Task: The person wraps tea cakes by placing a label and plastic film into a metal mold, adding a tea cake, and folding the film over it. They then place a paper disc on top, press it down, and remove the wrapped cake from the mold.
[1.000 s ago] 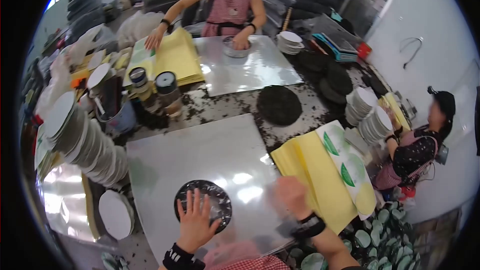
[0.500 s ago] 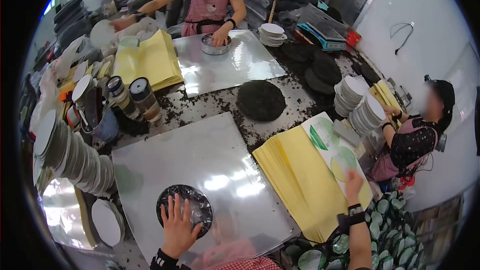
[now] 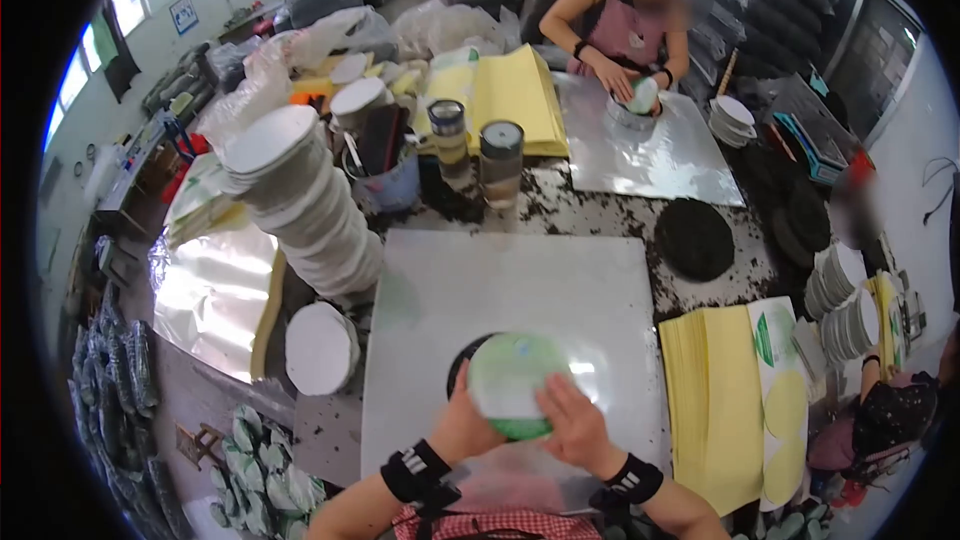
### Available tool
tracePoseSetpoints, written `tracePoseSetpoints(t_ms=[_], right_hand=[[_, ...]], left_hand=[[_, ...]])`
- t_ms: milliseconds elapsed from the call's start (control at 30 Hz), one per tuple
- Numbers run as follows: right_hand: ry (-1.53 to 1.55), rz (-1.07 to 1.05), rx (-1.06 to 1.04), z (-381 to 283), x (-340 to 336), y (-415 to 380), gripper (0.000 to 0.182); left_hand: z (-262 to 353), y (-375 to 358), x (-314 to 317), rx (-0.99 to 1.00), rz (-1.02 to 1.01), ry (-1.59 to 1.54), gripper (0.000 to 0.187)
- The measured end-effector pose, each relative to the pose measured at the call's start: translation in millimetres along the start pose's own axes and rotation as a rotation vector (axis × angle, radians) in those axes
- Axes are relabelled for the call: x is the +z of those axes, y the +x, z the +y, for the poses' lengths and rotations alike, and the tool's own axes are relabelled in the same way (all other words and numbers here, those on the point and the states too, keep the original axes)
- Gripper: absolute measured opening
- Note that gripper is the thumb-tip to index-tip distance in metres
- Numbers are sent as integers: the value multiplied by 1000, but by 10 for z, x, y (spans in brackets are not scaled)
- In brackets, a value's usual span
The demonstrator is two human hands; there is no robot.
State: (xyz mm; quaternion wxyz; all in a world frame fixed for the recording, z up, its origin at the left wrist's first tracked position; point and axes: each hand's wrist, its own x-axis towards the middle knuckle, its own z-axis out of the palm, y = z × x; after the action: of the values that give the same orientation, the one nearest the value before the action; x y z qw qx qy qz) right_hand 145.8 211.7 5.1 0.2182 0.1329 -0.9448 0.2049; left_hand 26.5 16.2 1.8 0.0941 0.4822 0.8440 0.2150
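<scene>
A round green-and-white label (image 3: pixel 515 375) is between my two hands, over the metal sheet (image 3: pixel 440 280) in front of me. My left hand (image 3: pixel 468 422) grips its lower left edge. At its right side, my right hand (image 3: pixel 578 427) has its fingers on the top face and is closed on the edge, slightly blurred. Below the label, a dark round mould (image 3: pixel 460 365) lies on the sheet, mostly covered; only its left rim shows.
Yellow paper (image 3: pixel 705 390) and a label sheet (image 3: pixel 775 330) lie at right. A tall stack of white discs (image 3: pixel 320 230) leans at left. Beyond are a dark round cake (image 3: pixel 695 240), jars (image 3: pixel 500 165) and crumbs. A co-worker (image 3: pixel 625 20) works opposite, another (image 3: pixel 885 425) at right.
My left hand has left the plastic-lined mould, and my right hand has come over from the label sheet. Both now hold a label above the mould. The view has turned left.
</scene>
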Motion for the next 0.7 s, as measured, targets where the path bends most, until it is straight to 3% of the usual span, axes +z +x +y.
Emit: tracePoseSetpoints(t_ms=[33,200,233,300,367,400,433,533,567,667,700], right_hand=[[17,-57,8,-40,24,98,74],[-6,-328,177,-288,-160,306,75],[161,-267,207,-247,-115,400,75],[494,-127,295,-160,69,533,75],[676,-136,486,-72,195,619,72],[770,-132,562,-21,266,719,71],[732,-174,566,2,341,696,67],[317,-147,287,-112,542,665,71],[93,-292,156,-254,478,756,72],[-93,-385,114,-316,645,705,74],[-48,-338,91,-297,656,700,74]], left_hand=[[-131,-23,151,55,71,-269,72],[-35,-71,84,-22,115,-565,69],[0,-65,79,-22,152,-630,69],[0,-54,68,-35,83,-417,71],[19,-74,92,-43,100,-540,71],[-22,-72,29,25,78,-262,72],[-57,-70,-40,96,77,14,72],[-91,15,-88,55,348,-135,67],[-86,27,-71,45,417,-197,65],[20,-119,44,-44,614,-396,59],[38,-143,46,-73,541,-412,58]])
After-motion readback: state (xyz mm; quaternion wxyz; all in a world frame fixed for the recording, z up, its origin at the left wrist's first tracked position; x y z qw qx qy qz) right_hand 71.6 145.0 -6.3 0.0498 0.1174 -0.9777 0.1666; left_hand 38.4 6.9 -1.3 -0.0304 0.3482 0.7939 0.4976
